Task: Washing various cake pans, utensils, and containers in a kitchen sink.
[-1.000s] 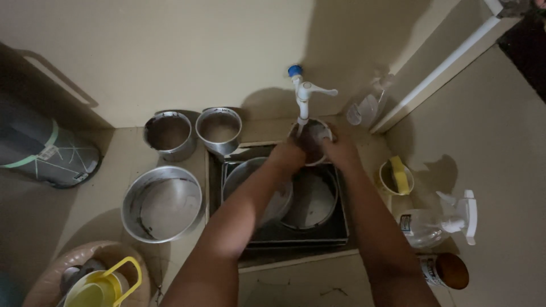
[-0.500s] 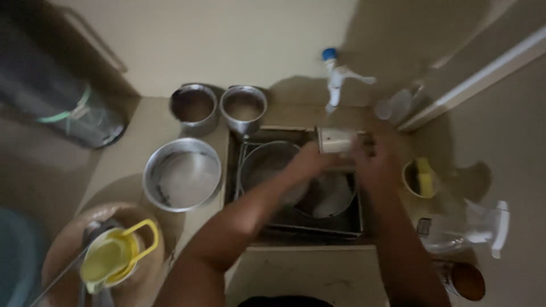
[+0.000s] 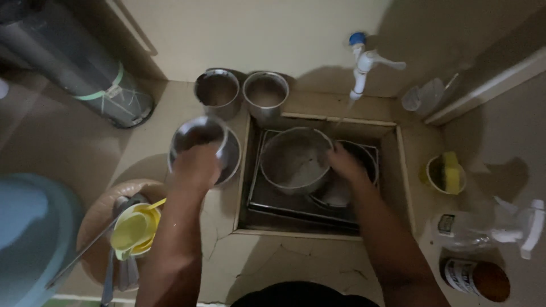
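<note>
- A dim tiled counter (image 3: 85, 153) meets a pale wall; a square sink (image 3: 401, 170) is sunk into it beneath a white tap (image 3: 364, 62).
- The left hand (image 3: 196, 165) grips a steel bowl (image 3: 193, 133) over the counter, left of the sink.
- The right hand (image 3: 344, 165) closes on a steel pot (image 3: 293, 159) inside the sink.
- Two steel cups (image 3: 217, 91) stand behind; a spray bottle (image 3: 489, 230) lies right.

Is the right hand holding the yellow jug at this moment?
No, the right hand is down in the sink at the rim of a steel pot, while the yellow jug sits untouched at the left.
</note>
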